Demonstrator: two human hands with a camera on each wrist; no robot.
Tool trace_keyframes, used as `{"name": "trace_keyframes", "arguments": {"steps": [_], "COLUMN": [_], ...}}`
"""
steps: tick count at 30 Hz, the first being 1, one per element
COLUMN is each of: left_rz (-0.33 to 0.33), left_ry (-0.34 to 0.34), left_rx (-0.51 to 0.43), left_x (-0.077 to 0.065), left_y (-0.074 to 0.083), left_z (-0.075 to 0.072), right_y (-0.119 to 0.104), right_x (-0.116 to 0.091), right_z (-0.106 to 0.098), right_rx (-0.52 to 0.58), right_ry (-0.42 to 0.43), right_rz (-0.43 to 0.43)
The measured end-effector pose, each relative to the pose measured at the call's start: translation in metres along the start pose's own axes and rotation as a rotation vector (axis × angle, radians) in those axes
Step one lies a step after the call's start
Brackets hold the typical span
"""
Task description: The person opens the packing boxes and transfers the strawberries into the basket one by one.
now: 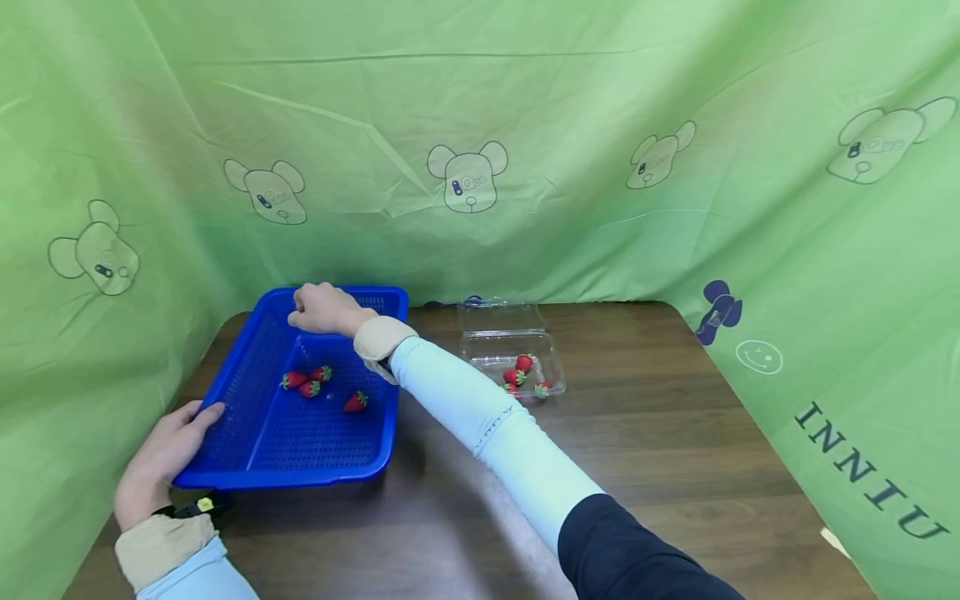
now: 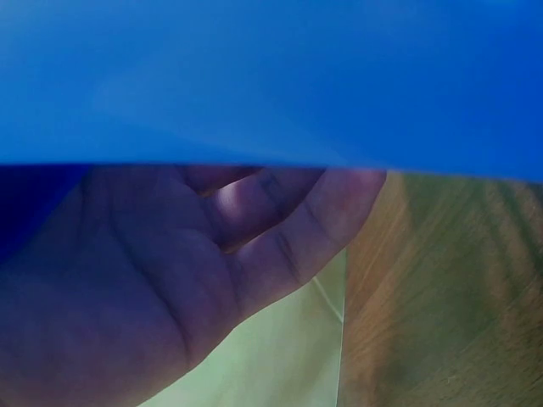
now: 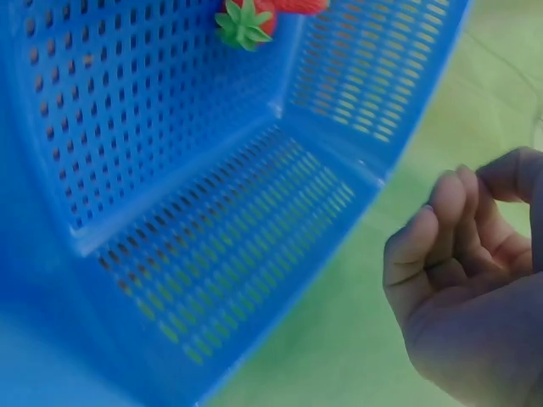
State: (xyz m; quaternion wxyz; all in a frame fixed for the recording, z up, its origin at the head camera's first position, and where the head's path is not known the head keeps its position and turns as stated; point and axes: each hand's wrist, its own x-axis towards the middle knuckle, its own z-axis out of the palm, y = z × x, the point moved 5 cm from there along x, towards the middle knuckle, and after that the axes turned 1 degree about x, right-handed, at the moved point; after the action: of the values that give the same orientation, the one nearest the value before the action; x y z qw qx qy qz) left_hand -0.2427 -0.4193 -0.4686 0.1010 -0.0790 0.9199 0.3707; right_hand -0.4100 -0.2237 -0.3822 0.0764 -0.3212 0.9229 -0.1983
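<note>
My left hand (image 1: pixel 168 446) grips the near left side of a blue plastic basket (image 1: pixel 322 454), thumb over the rim. In the left wrist view the fingers of that hand (image 2: pixel 153 280) reach beneath the basket wall (image 2: pixel 271 85). Inside lie several red strawberries (image 1: pixel 356 402) with green leaves, most grouped near the middle. My right hand (image 1: pixel 322 308) hovers by the basket's far end. Its fingers are loosely curled, and the right wrist view shows nothing held in this hand (image 3: pixel 475 280). One strawberry (image 3: pixel 243 24) and part of another appear there in the perforated basket.
Right of the basket, a clear hinged plastic box (image 1: pixel 553 367) stands with its lid up and several strawberries (image 1: pixel 523 362) inside. Wooden tabletop (image 1: pixel 637 433) extends to the right. Green printed cloth (image 1: pixel 555 100) hangs behind and at both sides.
</note>
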Motion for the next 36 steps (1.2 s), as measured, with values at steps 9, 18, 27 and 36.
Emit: {"name": "trace_keyframes", "arguments": {"steps": [9, 18, 27, 36], "left_rz": [-0.031, -0.039, -0.037, -0.047], "left_ry": [-0.044, -0.065, -0.088, -0.108], "left_rx": [-0.047, -0.065, -0.098, -0.152], "left_x": [0.002, 0.001, 0.006, 0.01], "left_y": [-0.002, -0.004, -0.002, -0.002], "left_z": [0.002, -0.009, -0.007, -0.003], "right_y": [0.011, 0.03, 0.065, 0.115], "right_x": [-0.033, -0.064, -0.092, -0.132], "right_z": [-0.039, -0.067, -0.078, -0.085], "right_rx": [0.003, -0.081, -0.159, -0.247], "right_ry": [0.151, 0.2, 0.214, 0.156], "right_rz": [-0.144, -0.228, -0.245, -0.145]}}
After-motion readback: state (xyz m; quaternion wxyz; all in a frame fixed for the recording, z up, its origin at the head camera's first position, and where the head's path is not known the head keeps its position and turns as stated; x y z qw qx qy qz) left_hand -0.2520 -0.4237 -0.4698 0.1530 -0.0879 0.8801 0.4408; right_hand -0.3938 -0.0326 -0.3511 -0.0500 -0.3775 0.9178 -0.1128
